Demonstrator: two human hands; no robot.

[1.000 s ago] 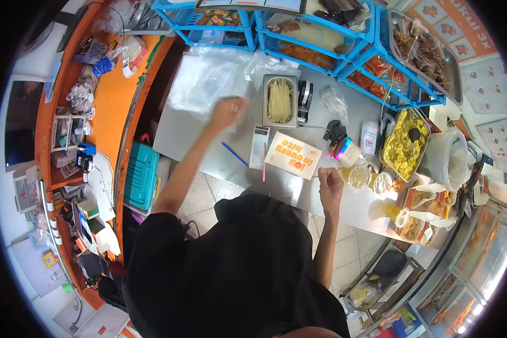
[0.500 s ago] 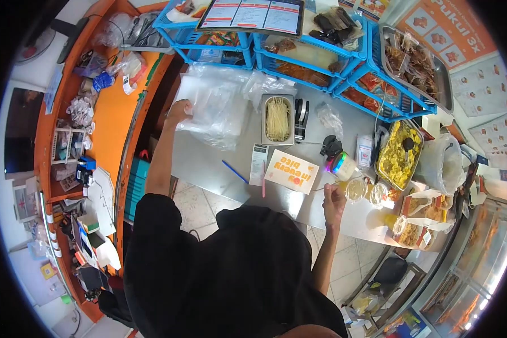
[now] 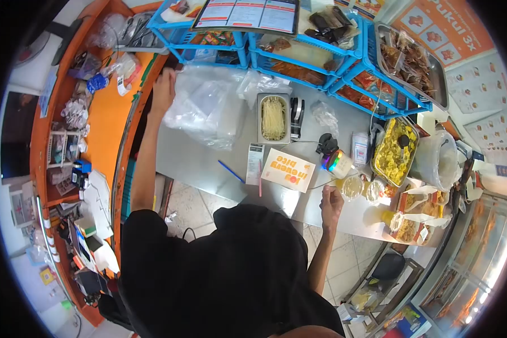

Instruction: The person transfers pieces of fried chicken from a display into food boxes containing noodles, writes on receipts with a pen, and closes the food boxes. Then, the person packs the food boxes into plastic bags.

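Observation:
My left hand (image 3: 164, 91) reaches to the far left side of the metal table, fingers stretched out, beside a stack of clear plastic bags (image 3: 205, 110). I cannot tell whether it touches the bags. My right hand (image 3: 332, 201) is closed, its fingers curled together near the table's front edge; whatever may be in them is hidden. Just right of it stand clear lidded cups (image 3: 352, 188) with yellowish contents. A printed card box (image 3: 288, 170), a paper slip (image 3: 254, 163), a pink pen (image 3: 259, 179) and a blue pen (image 3: 231, 170) lie between the hands.
A metal container of thin sticks (image 3: 273, 118) stands mid-table. Rightward are a glowing round device (image 3: 339, 164), a tray of yellow food (image 3: 396, 152) and food boxes (image 3: 414, 219). Blue baskets (image 3: 298, 62) line the back; an orange counter (image 3: 108, 112) is at left.
My left hand has moved away from me and left, off the front part of the bag stack. My right hand stays nearly in place, still closed. The view has shifted slightly.

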